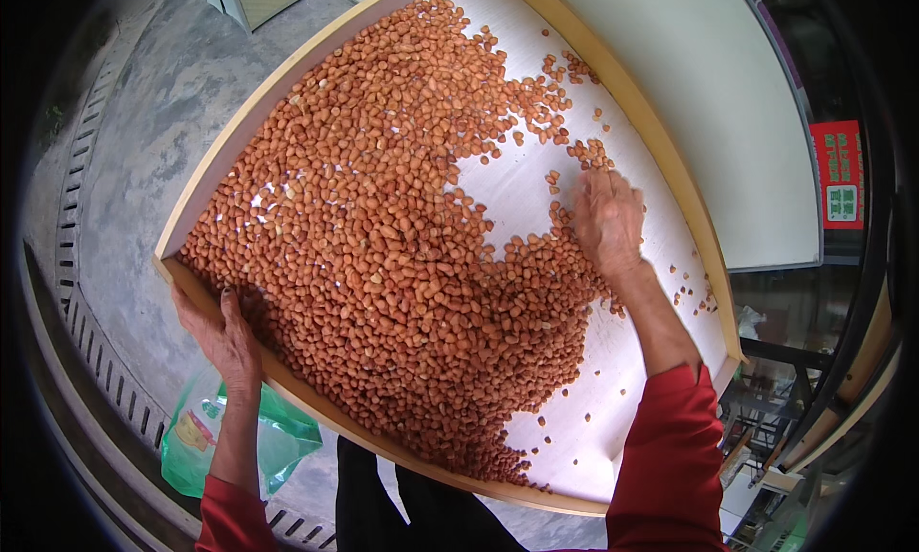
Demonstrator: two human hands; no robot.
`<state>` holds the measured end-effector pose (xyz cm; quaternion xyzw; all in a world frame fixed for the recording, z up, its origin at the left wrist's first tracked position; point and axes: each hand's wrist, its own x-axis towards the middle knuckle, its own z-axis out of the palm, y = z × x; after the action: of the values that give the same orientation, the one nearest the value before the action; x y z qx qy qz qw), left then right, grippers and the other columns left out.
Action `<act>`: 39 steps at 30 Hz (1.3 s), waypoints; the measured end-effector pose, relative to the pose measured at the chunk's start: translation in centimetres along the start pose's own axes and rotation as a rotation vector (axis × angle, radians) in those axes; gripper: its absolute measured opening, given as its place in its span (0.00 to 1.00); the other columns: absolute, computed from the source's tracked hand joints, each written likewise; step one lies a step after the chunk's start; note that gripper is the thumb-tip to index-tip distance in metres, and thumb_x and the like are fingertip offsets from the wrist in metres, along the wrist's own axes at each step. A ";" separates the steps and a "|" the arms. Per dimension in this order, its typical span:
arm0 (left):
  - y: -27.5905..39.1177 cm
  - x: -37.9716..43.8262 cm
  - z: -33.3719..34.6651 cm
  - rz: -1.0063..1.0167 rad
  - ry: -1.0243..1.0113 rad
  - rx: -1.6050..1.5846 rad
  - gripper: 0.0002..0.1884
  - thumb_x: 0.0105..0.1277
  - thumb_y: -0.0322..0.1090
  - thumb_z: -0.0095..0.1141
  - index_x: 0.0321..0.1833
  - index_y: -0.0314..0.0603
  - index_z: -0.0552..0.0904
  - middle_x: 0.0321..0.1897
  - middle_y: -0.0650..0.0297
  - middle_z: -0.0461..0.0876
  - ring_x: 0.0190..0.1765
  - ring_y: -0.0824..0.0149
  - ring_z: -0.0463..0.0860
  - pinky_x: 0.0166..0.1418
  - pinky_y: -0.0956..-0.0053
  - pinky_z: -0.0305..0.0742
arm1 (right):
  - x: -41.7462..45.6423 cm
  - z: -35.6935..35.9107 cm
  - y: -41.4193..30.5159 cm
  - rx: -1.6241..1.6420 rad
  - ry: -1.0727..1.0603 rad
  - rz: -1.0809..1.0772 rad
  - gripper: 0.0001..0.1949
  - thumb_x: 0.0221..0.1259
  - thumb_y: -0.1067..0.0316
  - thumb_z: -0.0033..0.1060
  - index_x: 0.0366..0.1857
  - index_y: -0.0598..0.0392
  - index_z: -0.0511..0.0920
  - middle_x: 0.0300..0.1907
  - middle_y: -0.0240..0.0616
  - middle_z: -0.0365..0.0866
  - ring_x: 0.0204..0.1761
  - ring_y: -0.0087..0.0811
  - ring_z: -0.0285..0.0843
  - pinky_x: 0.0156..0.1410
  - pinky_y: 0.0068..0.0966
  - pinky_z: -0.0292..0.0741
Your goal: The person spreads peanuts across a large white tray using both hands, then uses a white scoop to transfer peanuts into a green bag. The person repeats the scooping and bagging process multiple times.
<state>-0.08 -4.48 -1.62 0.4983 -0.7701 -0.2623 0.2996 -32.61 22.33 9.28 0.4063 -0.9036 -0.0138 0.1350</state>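
A large shallow tray with a wooden rim [650, 114] and a whitish bottom spreads before me. Reddish-brown shelled peanuts [402, 243] cover its left and middle in a thick layer, thinning to scattered kernels on the right. My left hand [226, 333] grips the near-left rim close to the corner, thumb over the edge. Over the right part of the tray, my right hand [610, 222] is palm down with its fingers among peanuts at the edge of the pile. Whether its hidden fingertips hold any kernels I cannot tell.
A green and clear plastic bag [244, 437] is below the tray at left. Grey concrete floor [165, 121] with a slotted drain cover [72, 186] lies beyond. At right are a pale board [747, 150], a red sign with writing [838, 175] and dark framing.
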 end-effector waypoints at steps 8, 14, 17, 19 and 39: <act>0.7 0.1 0.0 -0.031 -0.003 -0.058 0.35 0.66 0.41 0.49 0.69 0.31 0.50 0.67 0.45 0.52 0.69 0.51 0.53 0.71 0.64 0.46 | -4.0 1.8 -2.9 0.144 -0.013 -0.343 0.11 0.49 0.76 0.57 0.39 0.55 0.79 0.28 0.37 0.70 0.33 0.34 0.70 0.38 0.33 0.71; -0.7 0.1 -0.2 0.017 -0.007 0.017 0.36 0.64 0.39 0.51 0.69 0.31 0.50 0.67 0.44 0.52 0.69 0.48 0.54 0.71 0.63 0.48 | -4.0 2.3 -4.4 0.120 -0.117 -0.382 0.20 0.49 0.76 0.55 0.50 0.49 0.76 0.32 0.34 0.66 0.39 0.34 0.66 0.50 0.37 0.65; -0.2 0.0 0.0 0.003 -0.020 -0.005 0.37 0.64 0.40 0.52 0.69 0.30 0.49 0.66 0.45 0.52 0.68 0.51 0.54 0.71 0.65 0.47 | -3.8 2.3 -4.5 0.100 -0.113 -0.413 0.21 0.49 0.75 0.53 0.52 0.48 0.75 0.32 0.34 0.65 0.39 0.34 0.65 0.51 0.38 0.64; -0.4 0.1 0.0 0.014 -0.015 0.015 0.37 0.64 0.40 0.52 0.69 0.30 0.49 0.66 0.45 0.52 0.68 0.51 0.55 0.71 0.65 0.47 | -3.7 2.4 -4.6 0.084 -0.096 -0.427 0.21 0.50 0.75 0.52 0.52 0.48 0.75 0.32 0.35 0.65 0.39 0.34 0.65 0.52 0.39 0.64; -0.6 0.0 0.2 0.012 -0.021 -0.132 0.36 0.63 0.35 0.52 0.69 0.30 0.50 0.67 0.46 0.51 0.69 0.52 0.53 0.71 0.66 0.46 | -5.4 1.1 -0.8 0.674 -0.080 0.299 0.20 0.51 0.84 0.51 0.49 0.56 0.77 0.42 0.38 0.77 0.44 0.33 0.75 0.53 0.25 0.73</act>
<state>0.13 -4.65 -2.15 0.4701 -0.7572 -0.3162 0.3252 -28.93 25.65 6.86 0.2906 -0.9113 0.2888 -0.0413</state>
